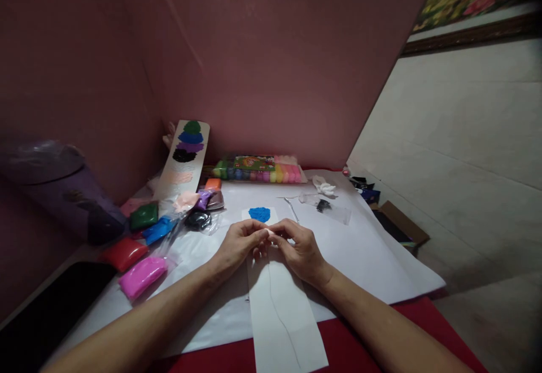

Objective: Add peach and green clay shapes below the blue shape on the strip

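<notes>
My left hand (243,243) and my right hand (300,249) meet with closed fingertips over a white card strip (288,311). Pinched between them is a small pale piece of clay (270,232), mostly covered by the fingers. A thin curved line runs down the strip towards me. Just beyond my fingers, a rough blue clay patch (259,214) covers the strip's far end. A slim metal tool (291,209) lies behind my right hand.
Left are bagged clay packs: pink (144,276), red (125,253), green (144,215) and others. A card with coloured patches (184,156) leans on the wall. A multicoloured clay pack (260,170) lies behind; white clay (324,185) sits right. A dark flat object (63,305) lies left.
</notes>
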The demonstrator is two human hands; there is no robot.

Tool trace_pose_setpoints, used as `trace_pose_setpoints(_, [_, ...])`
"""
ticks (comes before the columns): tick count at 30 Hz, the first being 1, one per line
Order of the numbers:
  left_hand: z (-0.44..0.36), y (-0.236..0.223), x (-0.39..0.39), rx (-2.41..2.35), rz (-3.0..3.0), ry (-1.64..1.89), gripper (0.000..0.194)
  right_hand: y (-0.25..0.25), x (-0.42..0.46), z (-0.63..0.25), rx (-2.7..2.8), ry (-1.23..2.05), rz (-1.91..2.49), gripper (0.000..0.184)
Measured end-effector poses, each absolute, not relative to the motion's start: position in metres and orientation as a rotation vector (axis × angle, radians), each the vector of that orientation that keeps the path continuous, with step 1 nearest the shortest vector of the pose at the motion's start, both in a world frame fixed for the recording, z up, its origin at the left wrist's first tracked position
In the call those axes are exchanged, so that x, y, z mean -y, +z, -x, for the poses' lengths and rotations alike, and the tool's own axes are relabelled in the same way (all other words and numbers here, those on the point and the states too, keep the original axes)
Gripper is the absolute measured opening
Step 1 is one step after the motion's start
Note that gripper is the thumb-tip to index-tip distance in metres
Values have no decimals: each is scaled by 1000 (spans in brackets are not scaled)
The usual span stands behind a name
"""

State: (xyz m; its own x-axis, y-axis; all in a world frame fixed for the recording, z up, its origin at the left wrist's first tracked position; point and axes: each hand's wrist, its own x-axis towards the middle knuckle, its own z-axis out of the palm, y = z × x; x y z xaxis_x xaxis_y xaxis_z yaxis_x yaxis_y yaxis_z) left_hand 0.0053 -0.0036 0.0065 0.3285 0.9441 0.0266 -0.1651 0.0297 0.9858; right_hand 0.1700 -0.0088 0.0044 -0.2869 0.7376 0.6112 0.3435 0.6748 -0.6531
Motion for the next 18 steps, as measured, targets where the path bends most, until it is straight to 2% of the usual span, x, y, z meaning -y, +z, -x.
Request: trace_pose_setpoints(18, [-5,10,5,-840,-1211,1031,27,5,9,-170,1911,474,886,8])
